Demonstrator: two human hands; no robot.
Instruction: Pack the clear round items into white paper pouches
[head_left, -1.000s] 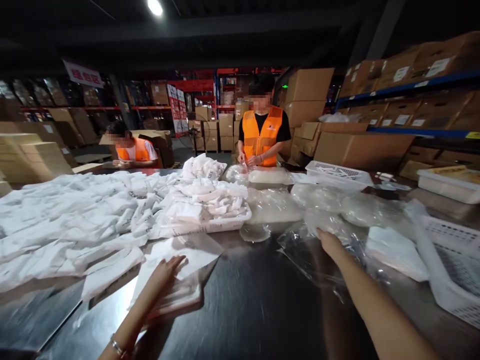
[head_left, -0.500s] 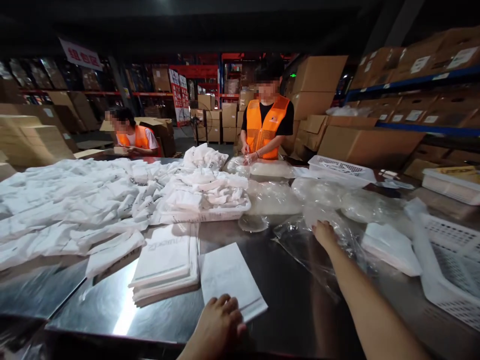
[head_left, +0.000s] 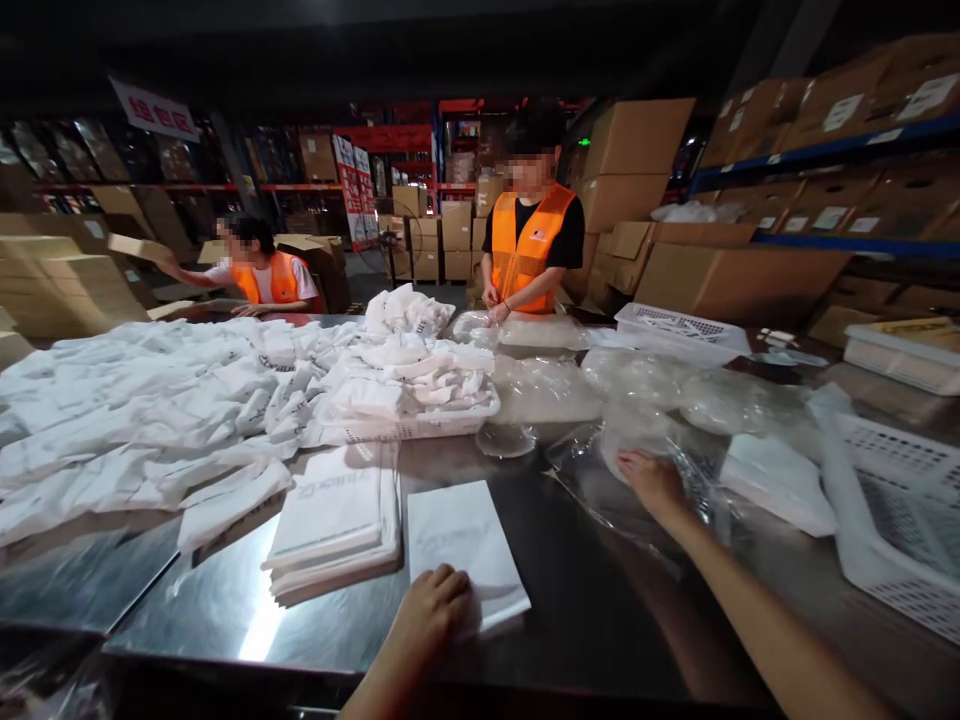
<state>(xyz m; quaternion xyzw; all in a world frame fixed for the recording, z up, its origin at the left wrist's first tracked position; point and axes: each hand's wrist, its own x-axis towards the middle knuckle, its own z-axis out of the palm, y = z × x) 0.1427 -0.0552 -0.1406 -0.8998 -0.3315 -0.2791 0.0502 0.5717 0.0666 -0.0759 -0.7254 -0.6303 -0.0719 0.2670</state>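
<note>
The left hand (head_left: 435,610) lay flat, fingers curled on the near edge of a single white bag (head_left: 463,545), just right of the bag stack (head_left: 334,520). The right hand (head_left: 651,478) pressed open-palmed on clear plastic bags (head_left: 600,480); bare table (head_left: 577,600) lay between.

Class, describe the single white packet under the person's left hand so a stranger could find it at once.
Start at the shiny steel table. At its near edge, right of the stack of folded white packets, lies one flat white rectangular packet. It lies alone, with the left hand pressing its near end.
</note>
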